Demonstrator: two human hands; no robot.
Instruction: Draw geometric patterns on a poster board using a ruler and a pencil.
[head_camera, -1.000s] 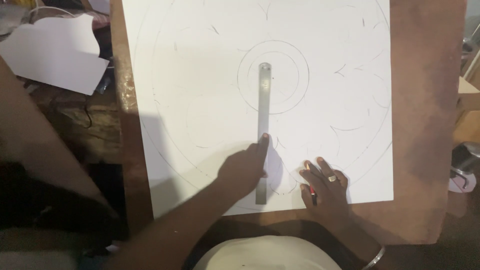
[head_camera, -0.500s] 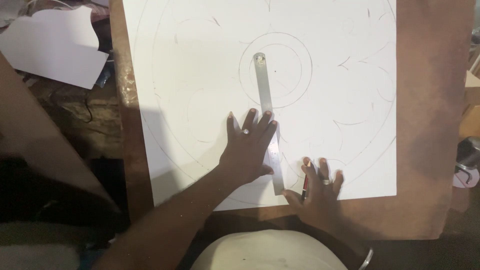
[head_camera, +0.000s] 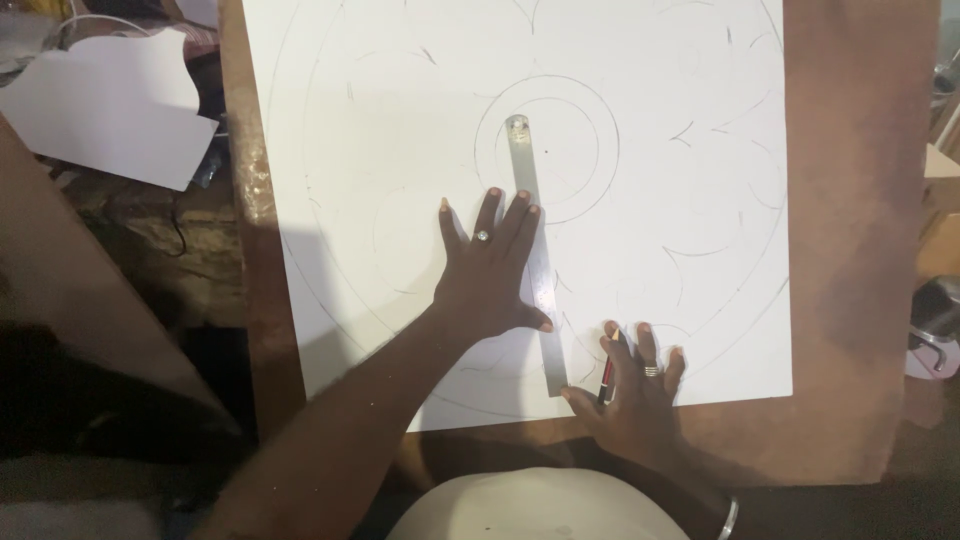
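Note:
A large white sheet (head_camera: 680, 120) with pencilled circles and curved lines lies on a brown board (head_camera: 860, 200). A long metal ruler (head_camera: 533, 240) runs from the centre circles down toward the sheet's near edge. My left hand (head_camera: 490, 270) lies flat with fingers spread, pressing on the ruler's middle and the paper; it wears a ring. My right hand (head_camera: 635, 395) rests at the sheet's near edge beside the ruler's lower end, with a red and black pencil (head_camera: 606, 375) held between its fingers.
A loose cut piece of white paper (head_camera: 110, 105) lies at the upper left off the board. Dark clutter fills the gap beside the board's left edge (head_camera: 250, 180). A pale rounded shape (head_camera: 540, 505) sits at the bottom centre.
My left hand slid up along the ruler and spread flat on it. The ruler's lower end swung slightly right. My right hand moved in closer to the ruler's end.

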